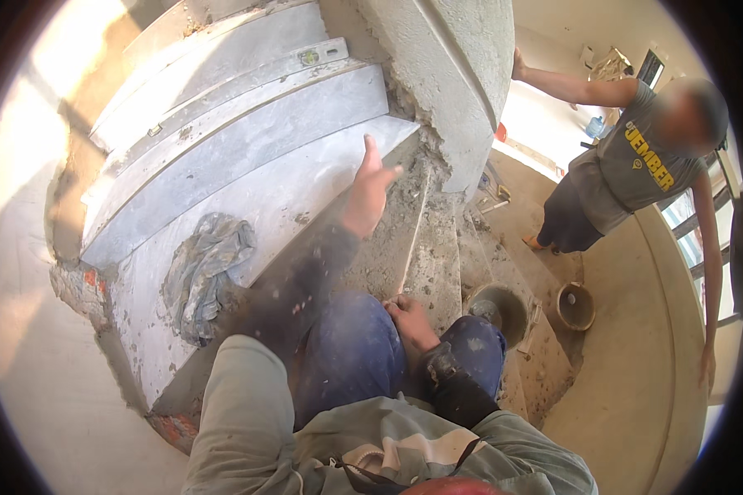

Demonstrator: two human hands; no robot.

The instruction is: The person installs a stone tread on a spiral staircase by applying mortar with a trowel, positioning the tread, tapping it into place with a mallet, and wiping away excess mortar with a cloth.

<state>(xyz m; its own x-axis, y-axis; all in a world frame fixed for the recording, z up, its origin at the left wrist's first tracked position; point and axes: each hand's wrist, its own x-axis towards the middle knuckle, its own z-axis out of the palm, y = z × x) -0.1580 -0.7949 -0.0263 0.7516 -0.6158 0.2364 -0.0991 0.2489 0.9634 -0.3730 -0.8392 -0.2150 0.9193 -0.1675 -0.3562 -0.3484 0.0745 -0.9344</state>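
Over the edge of a pale stone step [297, 202], my left hand [370, 196] is raised with fingers stretched apart and nothing visible in it. My right hand [413, 322] is low between my knees, its fingers closed at the lower end of a thin pale rod or string [417, 227]. That thin piece runs up toward the rough base of the curved wall [446, 74]; its exact kind is unclear. A crumpled, mortar-stained cloth [210, 268] lies on the step left of my left forearm.
A spirit level [326, 53] rests on a higher step. Two buckets [516, 312] [575, 304] stand on lower steps to my right. A co-worker [611, 173] stands at right, one hand against the wall. Rough mortar and debris cover the lower steps.
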